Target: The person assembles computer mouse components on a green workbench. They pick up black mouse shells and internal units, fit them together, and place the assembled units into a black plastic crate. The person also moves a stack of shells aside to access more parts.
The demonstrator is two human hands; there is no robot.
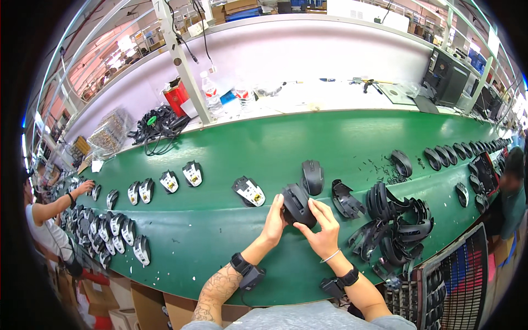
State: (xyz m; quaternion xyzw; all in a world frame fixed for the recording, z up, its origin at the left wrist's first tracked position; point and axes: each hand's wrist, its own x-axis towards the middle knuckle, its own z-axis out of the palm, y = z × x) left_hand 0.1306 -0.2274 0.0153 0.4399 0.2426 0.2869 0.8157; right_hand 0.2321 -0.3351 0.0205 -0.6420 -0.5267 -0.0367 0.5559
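Observation:
Between my two hands, above the green bench, is a black computer mouse (297, 204). My left hand (273, 221) grips its left side, and my right hand (322, 224) closes on its right side with the thumb at the near end. Just beyond it a second black mouse (312, 177) lies on the bench. A mouse underside with white and yellow labels (248, 191) faces up left of my hands. Close to my right fingers lies a loose black shell part (346, 199), beside a heap of curved black mouse shells (393, 223).
The green bench (209, 231) carries mice in a row and a pile (107, 231) at left, small black bits (388, 170) at right, and a line of mice (454, 152) beyond. Co-workers sit at both ends. A black slotted tray (456, 280) stands at the near right edge.

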